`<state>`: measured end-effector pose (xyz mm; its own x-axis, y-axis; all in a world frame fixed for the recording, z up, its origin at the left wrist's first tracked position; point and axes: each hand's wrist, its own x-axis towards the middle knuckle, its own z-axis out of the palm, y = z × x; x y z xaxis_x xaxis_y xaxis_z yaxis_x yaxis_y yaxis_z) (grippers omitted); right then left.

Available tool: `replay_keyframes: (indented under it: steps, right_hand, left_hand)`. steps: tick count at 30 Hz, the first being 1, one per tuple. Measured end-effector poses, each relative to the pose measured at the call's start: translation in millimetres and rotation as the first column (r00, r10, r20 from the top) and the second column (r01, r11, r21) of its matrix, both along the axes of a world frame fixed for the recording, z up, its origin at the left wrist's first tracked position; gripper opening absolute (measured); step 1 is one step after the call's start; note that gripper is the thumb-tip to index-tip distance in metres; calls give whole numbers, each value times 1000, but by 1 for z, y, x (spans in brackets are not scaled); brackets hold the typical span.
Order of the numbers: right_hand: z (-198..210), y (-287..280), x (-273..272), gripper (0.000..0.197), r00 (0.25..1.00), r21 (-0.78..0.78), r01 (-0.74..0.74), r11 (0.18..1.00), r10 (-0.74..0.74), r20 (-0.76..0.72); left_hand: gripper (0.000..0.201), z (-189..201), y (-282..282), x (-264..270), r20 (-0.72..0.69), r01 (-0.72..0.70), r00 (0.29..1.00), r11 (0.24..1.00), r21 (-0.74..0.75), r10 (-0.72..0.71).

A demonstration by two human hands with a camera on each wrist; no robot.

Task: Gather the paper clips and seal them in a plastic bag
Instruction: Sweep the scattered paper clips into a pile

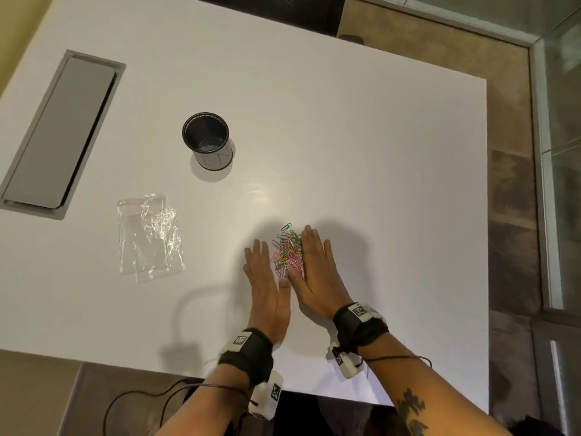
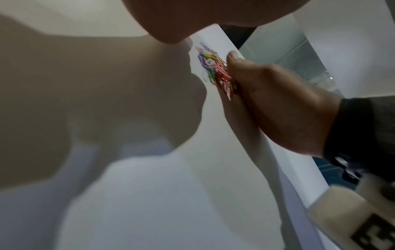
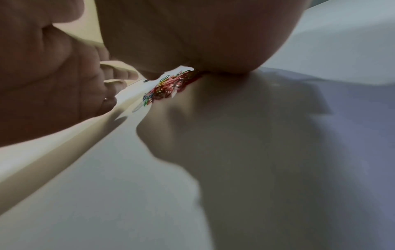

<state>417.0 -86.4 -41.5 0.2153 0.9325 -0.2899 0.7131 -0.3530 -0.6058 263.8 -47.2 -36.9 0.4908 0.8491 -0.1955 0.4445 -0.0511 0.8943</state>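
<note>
The paper clips (image 1: 287, 252) sit in a pile between two flat hands. Left hand (image 1: 262, 278) and right hand (image 1: 314, 272) hold nothing. Push slowly, palms low. The plastic bag (image 1: 149, 236) waits at nine o'clock.

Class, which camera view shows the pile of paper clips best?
The head view: the whole pile of paper clips lies between the left hand and right hand. Both wrist views show only a blurred, partly hidden strip of it.
</note>
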Motion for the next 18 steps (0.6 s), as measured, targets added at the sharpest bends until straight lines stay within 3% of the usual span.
replay_keyframes:
  steps: [4, 9, 14, 16, 18]
  right_hand:
    - [9, 13, 12, 89, 988, 91, -33, 995, 46, -144]
    - [6, 43, 28, 96, 987, 114, -117, 987, 128, -95]
    - [5, 44, 26, 81, 943, 99, -327, 940, 331, -21]
    - [7, 35, 25, 77, 939, 118, -331, 936, 339, -51]
    - [12, 22, 26, 75, 957, 162, -244, 956, 264, -121]
  left_hand:
    - [84, -14, 17, -20, -15, -30, 999, 999, 34, 31]
    - [85, -21, 25, -28, -41, 16, 999, 999, 38, -14]
    - [79, -26, 35, -33, 6, 53, 999, 999, -4, -53]
    - [72, -26, 43, -33, 37, 70, 997, 998, -6, -70]
    - [73, -25, 50, -28, 32, 89, 996, 996, 15, -89]
